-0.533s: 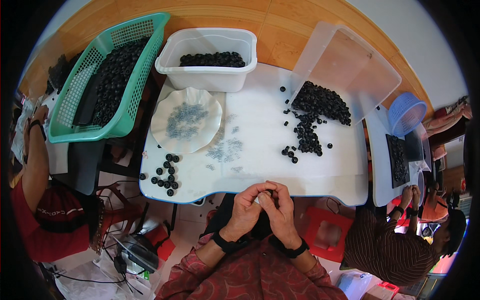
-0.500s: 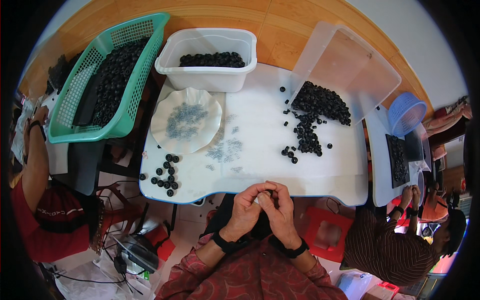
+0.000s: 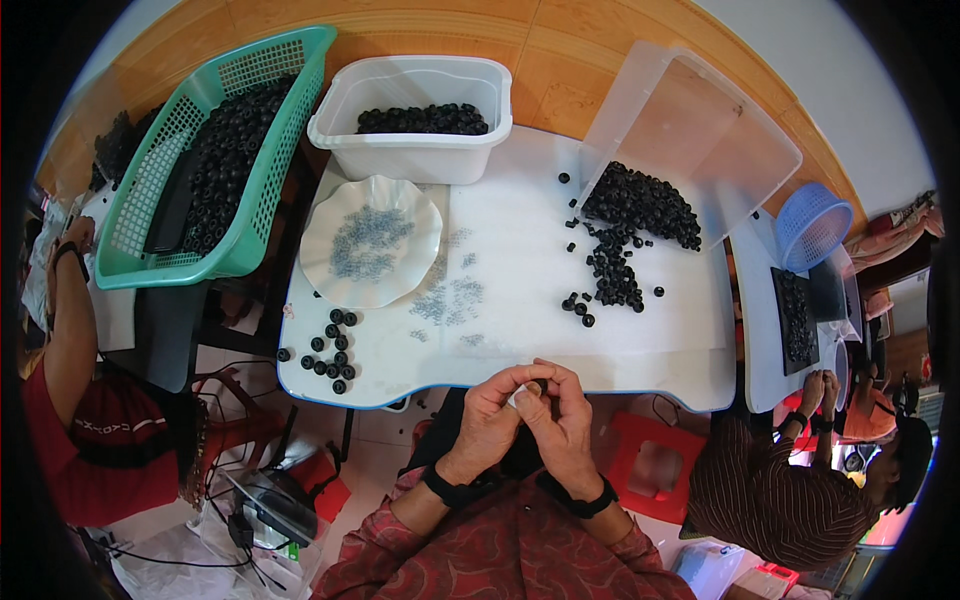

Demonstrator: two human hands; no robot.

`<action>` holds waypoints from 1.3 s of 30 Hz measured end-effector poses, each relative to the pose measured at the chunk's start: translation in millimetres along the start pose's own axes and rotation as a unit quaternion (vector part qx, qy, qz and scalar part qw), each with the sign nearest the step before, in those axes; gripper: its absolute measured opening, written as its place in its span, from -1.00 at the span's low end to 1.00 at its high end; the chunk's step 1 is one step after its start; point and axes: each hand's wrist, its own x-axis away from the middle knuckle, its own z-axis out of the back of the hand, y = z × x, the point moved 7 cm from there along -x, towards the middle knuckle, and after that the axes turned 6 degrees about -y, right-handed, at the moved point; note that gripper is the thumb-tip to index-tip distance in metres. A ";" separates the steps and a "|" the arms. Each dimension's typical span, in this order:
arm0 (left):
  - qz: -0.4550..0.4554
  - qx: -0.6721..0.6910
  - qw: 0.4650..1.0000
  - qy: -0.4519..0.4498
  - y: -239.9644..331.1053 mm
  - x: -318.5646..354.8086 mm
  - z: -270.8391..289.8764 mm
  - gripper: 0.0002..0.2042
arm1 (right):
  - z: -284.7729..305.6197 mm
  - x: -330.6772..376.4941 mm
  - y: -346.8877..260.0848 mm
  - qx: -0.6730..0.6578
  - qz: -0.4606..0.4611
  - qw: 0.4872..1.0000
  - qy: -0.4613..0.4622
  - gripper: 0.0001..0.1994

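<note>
My left hand (image 3: 490, 420) and my right hand (image 3: 562, 425) meet at the near edge of the white table (image 3: 520, 300), fingers closed together. Between the fingertips a small black round part (image 3: 541, 383) shows, mostly hidden by the fingers. Several black ring-like parts (image 3: 341, 342) lie loose at the table's left front. Behind them a white scalloped plate (image 3: 425, 270) carries many tiny clear rings (image 3: 370, 243); more of these rings are scattered beside it. To the right, a pile of small black parts (image 3: 640, 205) spills toward me.
A clear plastic bin (image 3: 740, 130) lies tipped at the back right. At the back left stand a white tub (image 3: 415, 155) and a green basket (image 3: 265, 210), both holding black parts. Co-workers sit on either side. A red stool (image 3: 655, 465) stands at my right.
My right thumb has shifted slightly at the fingertips. Both hands stay together in nearly the same place, and the things on the table have not moved.
</note>
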 end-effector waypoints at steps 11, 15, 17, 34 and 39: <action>0.038 0.148 0.988 -0.021 10.2 -3.5 -4.3 -0.62 | 2.2 7.3 -18.2 -0.088 0.045 0.995 -0.022 -0.45; 0.028 0.160 0.987 -0.011 4.7 -2.1 0.2 -0.69 | 9.0 7.1 -18.3 -0.097 0.067 0.993 0.012 -0.58; 0.019 0.153 0.988 -0.013 -0.3 -1.5 5.8 -0.73 | 9.2 6.5 -27.3 0.014 0.120 0.993 0.005 -0.74; 0.002 -0.005 1.000 0.004 16.2 -2.3 -16.8 -0.75 | 21.3 11.6 -21.0 -0.117 0.081 0.988 0.067 -0.88; 0.004 -0.013 1.000 0.000 8.6 -3.2 -18.7 -0.76 | 26.3 14.2 -15.4 -0.057 0.113 0.990 0.070 -0.89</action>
